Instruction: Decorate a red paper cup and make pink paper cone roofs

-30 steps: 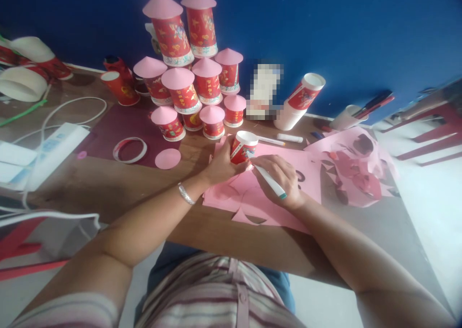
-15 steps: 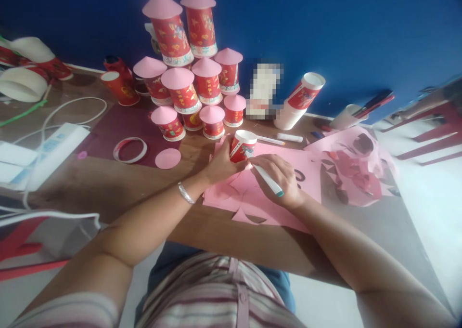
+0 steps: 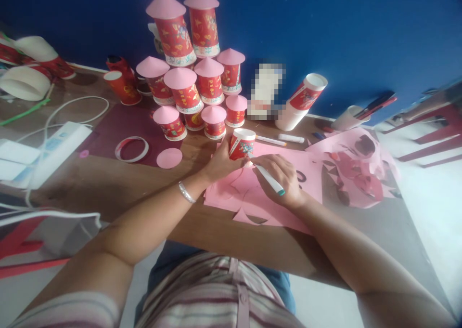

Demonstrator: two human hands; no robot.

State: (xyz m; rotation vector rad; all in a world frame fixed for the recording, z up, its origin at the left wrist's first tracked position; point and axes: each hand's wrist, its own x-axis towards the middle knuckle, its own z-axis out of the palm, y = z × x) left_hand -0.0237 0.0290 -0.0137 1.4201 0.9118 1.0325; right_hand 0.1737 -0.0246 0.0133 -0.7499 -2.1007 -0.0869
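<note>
My left hand (image 3: 221, 160) is closed around a red printed paper cup (image 3: 241, 146) whose open white end faces up and away from me. In my right hand (image 3: 279, 176) is a white marker pen (image 3: 269, 178) with a green end, gripped like a pencil. Its tip meets the lower right part of the cup, by my left thumb; the tip itself is too small to make out. Beneath both hands lie sheets of pink paper (image 3: 231, 193) with curved cuts. A second pen (image 3: 271, 140) and its white cap (image 3: 290, 138) rest just behind the paper.
Behind on the left stand several red cups with pink cone roofs (image 3: 180, 79). A pink disc (image 3: 169, 158) and a cup ring (image 3: 132, 149) lie nearer. Stacked cups (image 3: 301, 101), a pen holder (image 3: 352, 118) and pink scraps (image 3: 355, 174) are rightward. A power strip (image 3: 54, 147) with cables sits far left.
The view has shifted slightly. The cup in my left hand has tilted a little, while the pen stays against its lower part. Both grips are the same.
</note>
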